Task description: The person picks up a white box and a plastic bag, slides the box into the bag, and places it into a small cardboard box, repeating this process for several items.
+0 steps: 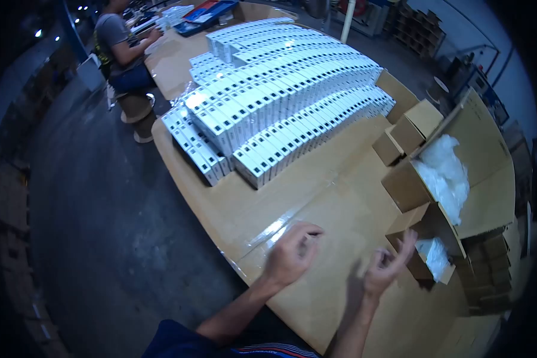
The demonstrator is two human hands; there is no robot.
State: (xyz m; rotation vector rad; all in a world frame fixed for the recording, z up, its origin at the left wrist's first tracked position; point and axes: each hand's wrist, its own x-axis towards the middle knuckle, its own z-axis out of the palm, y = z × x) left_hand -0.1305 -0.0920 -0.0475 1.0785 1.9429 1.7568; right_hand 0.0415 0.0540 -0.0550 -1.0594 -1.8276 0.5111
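Note:
Above the brown table (340, 197), my left hand (293, 253) has its fingers curled together; whether something small is between them is too blurred to tell. My right hand (391, 265) is over the table further right, its index finger stretched out and the other fingers bent apart, with nothing in it. It is beside an open carton (409, 224) with a clear plastic bag (435, 256) inside. Beyond both hands, long rows of white boxes (268, 107) with small dark squares on top stand packed together, stacked in layers towards the back.
On the right a large open carton (483, 161) holds white plastic bags (444, 173). Smaller cartons (414, 125) stand behind it. A seated person (119, 48) is at the table's far left, near blue trays (206, 18). Clear tape (274, 230) crosses the tabletop.

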